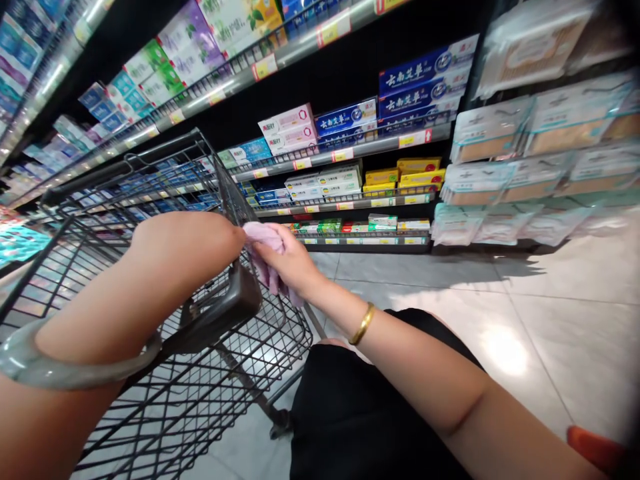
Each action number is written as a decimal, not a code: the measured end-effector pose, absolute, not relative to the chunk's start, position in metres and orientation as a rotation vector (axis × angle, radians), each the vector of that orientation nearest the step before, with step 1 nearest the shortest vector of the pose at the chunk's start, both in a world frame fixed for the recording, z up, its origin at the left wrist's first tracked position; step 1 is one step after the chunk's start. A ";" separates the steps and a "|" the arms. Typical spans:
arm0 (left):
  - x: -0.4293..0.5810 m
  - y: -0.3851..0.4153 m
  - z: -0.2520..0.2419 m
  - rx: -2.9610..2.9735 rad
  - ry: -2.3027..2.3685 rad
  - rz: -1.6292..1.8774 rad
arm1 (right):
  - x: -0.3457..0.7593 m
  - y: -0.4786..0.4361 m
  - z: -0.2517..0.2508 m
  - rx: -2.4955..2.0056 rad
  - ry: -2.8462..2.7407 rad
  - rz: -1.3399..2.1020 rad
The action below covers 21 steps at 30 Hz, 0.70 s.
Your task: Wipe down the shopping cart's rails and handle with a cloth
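A black wire shopping cart (165, 407) stands in front of me on the left. My right hand (295, 263), below a gold bangle, is closed around a light purple cloth (265, 235). The cloth lies against the cart's upper side edge, by the dark plastic corner piece (240, 300). My left hand (200, 240) reaches over the cart, bent at the wrist, close beside the cloth. Its fingers are out of sight behind the back of the hand, so its grip does not show. A pale stone bangle circles that forearm.
Shelves (295, 60) of toothpaste boxes run along the far side, with dark blue boxes (420, 80) at the right. Hanging clear packages (500, 173) fill the rack beyond. Grey tiled floor (540, 320) lies to the right. A cart wheel (280, 427) is near my black-clothed legs.
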<state>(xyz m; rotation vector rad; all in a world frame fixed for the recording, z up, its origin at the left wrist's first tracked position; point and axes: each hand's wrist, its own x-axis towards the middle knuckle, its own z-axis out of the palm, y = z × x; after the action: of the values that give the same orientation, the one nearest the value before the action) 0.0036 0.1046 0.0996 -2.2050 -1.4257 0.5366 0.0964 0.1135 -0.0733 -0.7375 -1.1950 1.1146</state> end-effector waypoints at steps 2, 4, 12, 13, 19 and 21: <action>0.001 0.106 0.099 -2.132 -1.405 0.670 | 0.098 0.119 -0.074 -0.697 -1.248 0.967; 0.003 0.105 0.100 -2.044 -1.386 0.800 | 0.103 0.127 -0.088 -0.777 -1.351 0.931; 0.006 0.104 0.098 -1.989 -1.322 0.907 | 0.098 0.118 -0.089 -0.821 -1.266 1.095; 0.007 0.104 0.098 -1.981 -1.327 0.907 | 0.098 0.116 -0.083 -0.762 -1.262 1.032; 0.011 0.100 0.099 -1.923 -1.388 0.916 | 0.113 0.126 -0.111 -1.154 -1.501 1.014; 0.011 0.100 0.099 -1.910 -1.392 0.918 | 0.113 0.129 -0.124 -1.314 -1.490 1.108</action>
<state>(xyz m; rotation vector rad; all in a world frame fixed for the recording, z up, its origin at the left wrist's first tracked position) 0.0107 0.0997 0.0994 -1.9097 -1.3920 0.9181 0.1128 0.1291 -0.1235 -1.3137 -1.4904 1.1076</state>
